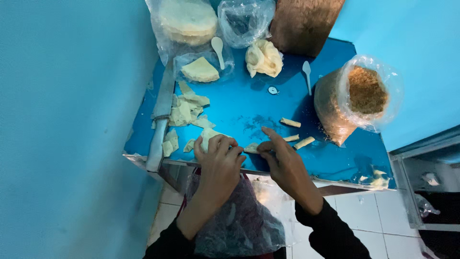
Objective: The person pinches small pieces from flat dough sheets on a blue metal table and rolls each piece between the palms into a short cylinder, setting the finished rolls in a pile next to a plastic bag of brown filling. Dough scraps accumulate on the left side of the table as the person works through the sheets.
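At your far left a long metal knife [162,115] lies along the left edge of the blue table [239,105], its tip pointing away from you. Just right of it sits a loose heap of pale wrapper scraps [188,111], reaching down toward the near edge. Behind them, at the back left corner, a clear bag holds a round stack of pale sheets [188,21], and a smaller clear bag in front of it holds a wedge-shaped piece [200,70] with a white plastic spoon [218,49] resting beside it.

Your left hand [219,158] curls at the near edge, fingers bent over a pale wrapper piece [207,136] that it grips. Your right hand [280,156] is just beside it, thumb and fingers pinching a small pale piece [251,148] between the two hands, forefinger stretched forward.

Mid-table at the back, an empty crumpled clear bag [244,19] stands before a lump of folded dough [263,58]. A second white spoon [307,74] lies right of it. Three small rolled pieces [291,123] lie near your right hand. The middle of the table has open blue surface.

At the right, a clear bag of brown crumbs [357,98] stands open-mouthed, near the right edge. A dark plastic bag [239,220] hangs below the near edge, over your lap.
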